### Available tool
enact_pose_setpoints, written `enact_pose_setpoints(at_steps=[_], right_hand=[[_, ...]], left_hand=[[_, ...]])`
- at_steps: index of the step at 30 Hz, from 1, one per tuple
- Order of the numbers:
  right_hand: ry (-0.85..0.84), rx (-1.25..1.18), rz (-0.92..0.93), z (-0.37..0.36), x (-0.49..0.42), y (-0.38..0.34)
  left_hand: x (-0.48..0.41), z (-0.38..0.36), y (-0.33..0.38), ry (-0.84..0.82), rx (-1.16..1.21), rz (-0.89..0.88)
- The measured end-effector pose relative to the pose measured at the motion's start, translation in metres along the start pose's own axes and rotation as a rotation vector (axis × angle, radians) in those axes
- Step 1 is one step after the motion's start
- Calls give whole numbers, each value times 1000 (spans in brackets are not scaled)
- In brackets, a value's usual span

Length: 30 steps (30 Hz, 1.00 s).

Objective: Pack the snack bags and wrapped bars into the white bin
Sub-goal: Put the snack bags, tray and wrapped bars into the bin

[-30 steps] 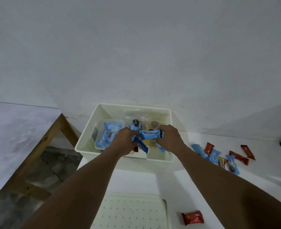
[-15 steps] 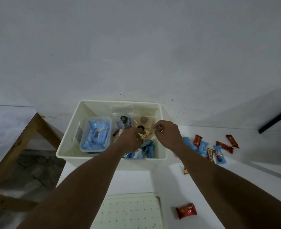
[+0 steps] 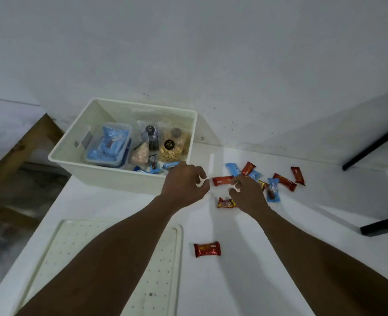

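The white bin [image 3: 189, 133] stands at the table's back left. It holds a clear box of blue bars [image 3: 107, 145], nut bags [image 3: 172, 147] and loose blue bars [image 3: 165, 166]. Both hands are outside the bin, to its right. My left hand [image 3: 184, 185] hovers with its fingers apart and nothing in it. My right hand [image 3: 247, 192] pinches the right end of a red bar [image 3: 221, 180] with fingertip and thumb. Several red and blue wrapped bars [image 3: 279, 181] lie scattered beyond it. One red packet [image 3: 226, 202] lies under my right hand, and another [image 3: 207, 249] lies nearer me.
A white perforated tray [image 3: 161, 270] lies at the near left of the white table. The table's left edge drops to a wooden frame [image 3: 17, 151] and the floor. Black bars [image 3: 375, 142] stand at the right. A white wall rises behind the bin.
Both hands let go of the blue bars in the bin, then came out and moved right. My right hand now touches a red bar on the table.
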State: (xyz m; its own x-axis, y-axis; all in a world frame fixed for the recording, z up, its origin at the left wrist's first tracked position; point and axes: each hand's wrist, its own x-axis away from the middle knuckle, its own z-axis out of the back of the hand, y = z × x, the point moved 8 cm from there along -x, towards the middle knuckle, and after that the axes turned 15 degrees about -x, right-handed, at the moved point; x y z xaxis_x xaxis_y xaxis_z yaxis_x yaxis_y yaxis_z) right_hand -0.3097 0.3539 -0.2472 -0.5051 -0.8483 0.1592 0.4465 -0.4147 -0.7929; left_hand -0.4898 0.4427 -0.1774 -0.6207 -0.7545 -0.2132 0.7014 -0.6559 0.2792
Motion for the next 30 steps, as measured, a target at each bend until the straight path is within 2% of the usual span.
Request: enact_pose_setpoints(at_steps=[2,4,10,12,14,21,30], right_hand=[[-63,25,-13,1,6,26],[-102,82,-17,3,9,52],[-90,240,42,13,7,99],[-77,262,63,18,1,106],[-68,298,76,22,-8,112],[-120,426,35,32,-56,142],[-184,534,293,22,-97,143]], left_hand=[[16,-11,15,36,-175,-73],[34,-32,28,3,-268,-134],[118,-143,36,-636,-314,-72],[138,-167,31,-708,-342,-43],[144,-182,29,-677,-382,-15],[102,-193,32,-385,-427,51],[9,-217,47,-349,-410,43]])
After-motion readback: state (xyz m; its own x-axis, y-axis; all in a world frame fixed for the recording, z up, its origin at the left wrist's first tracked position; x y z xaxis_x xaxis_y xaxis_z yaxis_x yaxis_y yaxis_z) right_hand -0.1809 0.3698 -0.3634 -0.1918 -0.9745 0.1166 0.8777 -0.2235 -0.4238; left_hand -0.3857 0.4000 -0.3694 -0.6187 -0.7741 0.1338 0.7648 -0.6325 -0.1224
